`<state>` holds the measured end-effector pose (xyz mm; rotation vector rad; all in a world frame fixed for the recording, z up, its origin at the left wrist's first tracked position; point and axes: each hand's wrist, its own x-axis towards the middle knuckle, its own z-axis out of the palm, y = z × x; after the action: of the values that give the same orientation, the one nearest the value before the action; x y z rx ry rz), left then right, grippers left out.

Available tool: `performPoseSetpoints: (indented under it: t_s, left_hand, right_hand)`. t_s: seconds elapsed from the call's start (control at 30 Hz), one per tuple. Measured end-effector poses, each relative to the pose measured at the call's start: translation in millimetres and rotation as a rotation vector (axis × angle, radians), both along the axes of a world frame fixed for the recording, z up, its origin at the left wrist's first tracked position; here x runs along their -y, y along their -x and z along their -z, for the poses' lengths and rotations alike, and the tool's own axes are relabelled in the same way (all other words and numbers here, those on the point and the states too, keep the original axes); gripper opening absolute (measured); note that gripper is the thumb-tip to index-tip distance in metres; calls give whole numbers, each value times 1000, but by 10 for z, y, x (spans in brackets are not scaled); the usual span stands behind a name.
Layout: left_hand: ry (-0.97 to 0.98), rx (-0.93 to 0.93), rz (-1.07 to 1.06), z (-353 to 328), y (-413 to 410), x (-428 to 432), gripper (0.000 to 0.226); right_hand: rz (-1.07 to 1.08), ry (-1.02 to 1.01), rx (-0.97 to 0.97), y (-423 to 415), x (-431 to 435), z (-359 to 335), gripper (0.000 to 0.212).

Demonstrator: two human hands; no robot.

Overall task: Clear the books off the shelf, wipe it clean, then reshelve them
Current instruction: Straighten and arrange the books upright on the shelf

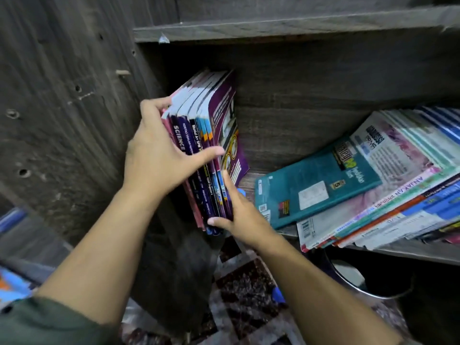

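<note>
Wood shelf (298,115) — upright books (199,130) gripped between left hand (154,155), right hand (239,217).

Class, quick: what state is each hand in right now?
Left hand: grips the upright books.
Right hand: holds the same books at the bottom.

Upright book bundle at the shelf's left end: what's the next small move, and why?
Probably slide the bundle out toward you. The left hand grips across its spines, the right hand holds its lower corner, and the slumped pile on the right lies apart from it, so nothing seems to block it.
</note>
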<state>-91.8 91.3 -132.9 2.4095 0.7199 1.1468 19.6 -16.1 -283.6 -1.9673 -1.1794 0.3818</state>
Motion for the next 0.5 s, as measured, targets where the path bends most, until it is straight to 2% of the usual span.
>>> performPoseSetpoints:
  t_s: [0.07, 0.13, 0.2, 0.23, 0.37, 0.5]
  left_hand:
    - [14, 31, -83, 26, -71, 11, 94]
    - [36, 78, -166, 48, -135, 19, 87]
    - [48, 109, -211, 68, -171, 36, 84]
    - [50, 116, -220, 77, -180, 47, 83]
    - [50, 118, -227, 105, -201, 101, 86]
    - [70, 118, -230, 92, -197, 128, 87]
  right_hand:
    - [64, 159, 32, 17, 15, -73, 102]
    - [113, 323, 265, -37, 27, -212, 88]
    - [211, 371, 551, -100, 106, -391, 72]
    - [271, 394, 634, -140, 162, -468, 67]
    - [544, 593, 675, -285, 514, -762, 68]
    - [566, 856, 619, -421, 960, -970, 86]
